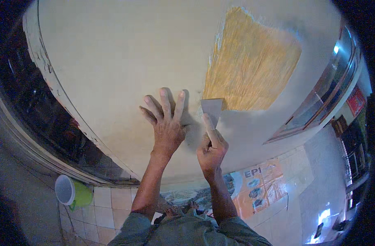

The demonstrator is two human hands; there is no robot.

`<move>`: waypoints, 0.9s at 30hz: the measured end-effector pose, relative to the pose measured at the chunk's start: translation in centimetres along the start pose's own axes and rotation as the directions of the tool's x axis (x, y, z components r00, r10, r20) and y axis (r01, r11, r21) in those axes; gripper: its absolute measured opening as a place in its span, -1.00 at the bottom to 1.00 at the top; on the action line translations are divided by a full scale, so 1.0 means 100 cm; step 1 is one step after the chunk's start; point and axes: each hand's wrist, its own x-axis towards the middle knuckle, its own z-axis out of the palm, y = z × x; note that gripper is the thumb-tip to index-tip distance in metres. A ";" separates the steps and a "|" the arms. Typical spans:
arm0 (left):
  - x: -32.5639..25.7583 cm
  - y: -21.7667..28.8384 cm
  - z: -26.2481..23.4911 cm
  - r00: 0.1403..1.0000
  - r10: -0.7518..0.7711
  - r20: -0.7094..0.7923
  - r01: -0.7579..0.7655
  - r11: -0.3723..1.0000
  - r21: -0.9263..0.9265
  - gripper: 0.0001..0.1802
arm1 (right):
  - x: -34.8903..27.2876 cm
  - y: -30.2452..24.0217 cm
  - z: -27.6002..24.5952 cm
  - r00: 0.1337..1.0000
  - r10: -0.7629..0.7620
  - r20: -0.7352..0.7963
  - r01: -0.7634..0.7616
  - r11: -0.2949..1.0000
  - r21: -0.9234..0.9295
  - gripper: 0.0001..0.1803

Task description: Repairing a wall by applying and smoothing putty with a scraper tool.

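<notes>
Head view showed a putty knife (212, 110) pressed blade-first against a large, pale, putty-coated panel (126, 61). Its broad grey blade lay flat on the surface, the upper corner touching the lower edge of a bare patch of yellowish wood grain (253, 61) that remained uncoated. The right hand (211, 151) was closed around the handle of the knife, with the index finger extended along the back of the blade and the remaining fingers curled tightly about the grip. The left hand (166, 123) lay just beside the blade, to its left, fully open and holding nothing; the palm and spread fingers rested flat on the coated panel, fingertips pointing away from the person. Both bare forearms entered from the lower edge, emerging from rolled grey-green sleeves (187, 229). The panel's left border showed a chipped, flaking edge (46, 65), beyond which a dark framed area curved along the rim of the picture. To the right of the panel a glazed, wood-framed window or door (318, 102) was visible. Below the panel lay a floor of pale tiles (109, 201), bearing a green plastic jug with a white interior (72, 192) at lower left and an orange printed sheet (261, 188) near the person's feet.
</notes>
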 end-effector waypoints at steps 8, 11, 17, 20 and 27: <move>0.001 0.002 0.001 0.997 -0.011 0.078 0.007 0.999 0.046 0.24 | 0.011 0.005 0.004 0.999 -0.029 -0.042 0.028 0.999 -0.022 -0.34; -0.002 0.000 0.003 1.000 -0.017 -0.002 0.016 1.000 -0.017 0.25 | 0.041 -0.016 0.002 0.980 -0.164 -0.111 0.157 0.986 -0.062 -0.33; -0.001 0.004 0.003 1.000 -0.017 0.015 0.016 1.000 0.018 0.20 | 0.006 0.007 -0.001 0.999 0.030 0.017 -0.029 0.996 -0.081 -0.35; 0.000 0.005 0.002 1.000 -0.008 0.030 0.007 1.000 0.019 0.16 | 0.015 -0.002 -0.001 0.999 0.018 -0.045 -0.021 0.997 -0.075 -0.36; -0.001 0.000 0.003 1.000 -0.006 -0.030 0.005 0.999 -0.033 0.15 | 0.078 -0.042 -0.008 0.995 -0.062 -0.076 0.055 0.993 -0.100 -0.28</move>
